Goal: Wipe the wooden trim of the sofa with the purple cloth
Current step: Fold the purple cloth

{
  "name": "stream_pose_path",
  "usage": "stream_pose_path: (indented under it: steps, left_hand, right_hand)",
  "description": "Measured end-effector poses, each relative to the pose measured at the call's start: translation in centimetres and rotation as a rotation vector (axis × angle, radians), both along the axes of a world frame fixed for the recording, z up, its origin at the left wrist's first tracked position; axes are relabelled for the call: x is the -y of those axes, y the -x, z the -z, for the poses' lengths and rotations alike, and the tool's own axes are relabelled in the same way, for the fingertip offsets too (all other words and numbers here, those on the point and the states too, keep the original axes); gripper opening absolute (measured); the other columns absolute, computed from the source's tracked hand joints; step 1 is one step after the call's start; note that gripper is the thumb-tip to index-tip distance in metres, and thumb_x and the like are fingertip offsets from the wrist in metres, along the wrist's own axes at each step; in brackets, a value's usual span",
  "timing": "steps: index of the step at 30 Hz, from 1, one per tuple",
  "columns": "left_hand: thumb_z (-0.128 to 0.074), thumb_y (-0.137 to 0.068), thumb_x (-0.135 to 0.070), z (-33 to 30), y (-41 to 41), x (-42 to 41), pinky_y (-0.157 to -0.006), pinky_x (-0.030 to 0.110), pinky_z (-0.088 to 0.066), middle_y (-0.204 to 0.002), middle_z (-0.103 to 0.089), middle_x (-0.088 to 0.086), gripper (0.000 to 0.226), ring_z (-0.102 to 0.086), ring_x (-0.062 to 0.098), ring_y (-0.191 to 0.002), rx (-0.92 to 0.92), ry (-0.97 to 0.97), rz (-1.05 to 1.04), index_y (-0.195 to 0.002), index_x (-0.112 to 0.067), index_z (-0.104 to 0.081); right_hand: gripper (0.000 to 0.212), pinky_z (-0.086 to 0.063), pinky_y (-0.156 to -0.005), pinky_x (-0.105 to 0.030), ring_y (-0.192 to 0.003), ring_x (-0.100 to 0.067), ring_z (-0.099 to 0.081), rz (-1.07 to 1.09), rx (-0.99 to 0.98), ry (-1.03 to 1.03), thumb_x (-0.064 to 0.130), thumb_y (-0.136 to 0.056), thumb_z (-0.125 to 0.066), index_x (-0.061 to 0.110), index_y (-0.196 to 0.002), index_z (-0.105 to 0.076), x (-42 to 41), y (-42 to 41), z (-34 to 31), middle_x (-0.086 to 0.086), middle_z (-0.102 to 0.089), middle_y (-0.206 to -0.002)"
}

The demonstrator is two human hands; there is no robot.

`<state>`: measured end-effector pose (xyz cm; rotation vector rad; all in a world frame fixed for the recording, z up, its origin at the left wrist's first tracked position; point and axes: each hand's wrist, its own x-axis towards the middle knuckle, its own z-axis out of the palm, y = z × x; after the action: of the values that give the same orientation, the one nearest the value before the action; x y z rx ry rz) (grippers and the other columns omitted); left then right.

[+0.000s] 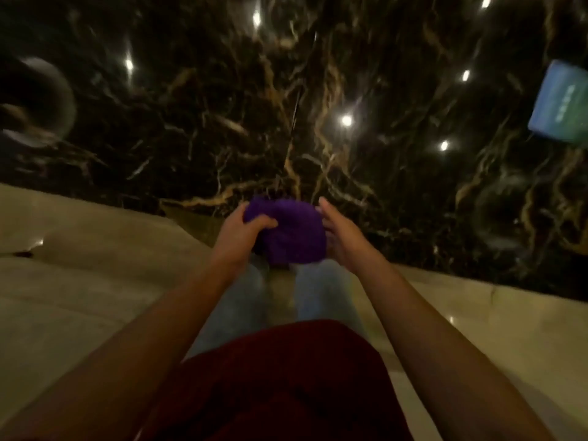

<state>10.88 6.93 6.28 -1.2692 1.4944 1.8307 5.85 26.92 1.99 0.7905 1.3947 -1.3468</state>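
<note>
A bunched purple cloth (291,232) hangs between both hands at the centre of the head view, above my knees. My left hand (245,229) grips its left upper corner, thumb pressed over the fabric. Fingers extended, my right hand (339,237) cups the cloth's right side and touches it. No sofa or wooden trim shows in this blurred frame.
A glossy black marble surface (318,106) with gold veins and light reflections fills the upper half. A blue-green box (561,103) lies on it at the right edge; a round grey object (41,100) sits at the left. Pale beige floor (79,281) lies below.
</note>
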Motion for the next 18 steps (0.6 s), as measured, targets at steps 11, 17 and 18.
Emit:
stream_pose_path:
  steps: [11, 17, 18]
  left_hand:
    - [-0.074, -0.085, -0.016, 16.9, 3.3, 2.7, -0.100, 0.053, -0.055, -0.131, -0.065, 0.006, 0.052, -0.063, 0.030, -0.120, 0.166, -0.025, 0.142, -0.134, -0.023, -0.057]
    - [-0.073, -0.090, -0.021, 19.8, 4.2, 4.5, -0.087, 0.031, -0.058, -0.122, -0.062, -0.007, 0.053, -0.062, 0.014, -0.110, 0.233, 0.035, 0.262, -0.139, -0.024, -0.053]
    - [-0.073, -0.090, -0.023, 20.1, 4.1, 4.6, -0.089, 0.032, -0.058, -0.125, -0.062, -0.006, 0.054, -0.061, 0.015, -0.113, 0.233, 0.043, 0.269, -0.140, -0.024, -0.052]
  right_hand:
    - [0.064, -0.058, -0.101, -0.047, -0.111, -0.027, -0.073, 0.051, -0.005, 0.046, 0.031, -0.072, -0.089, 0.021, -0.131, -0.067, 0.3, -1.6, 16.2, -0.008, -0.077, -0.121]
    - [0.034, -0.058, -0.093, -0.037, -0.100, -0.013, -0.072, -0.367, -0.174, -0.108, 0.044, -0.072, -0.086, 0.039, -0.104, -0.072, 1.2, 2.6, 18.6, 0.010, -0.077, -0.106]
    - [0.029, -0.057, -0.089, -0.033, -0.099, -0.010, -0.071, -0.383, -0.201, -0.114, 0.041, -0.076, -0.085, 0.039, -0.102, -0.071, 1.3, 3.0, 18.7, 0.011, -0.076, -0.105]
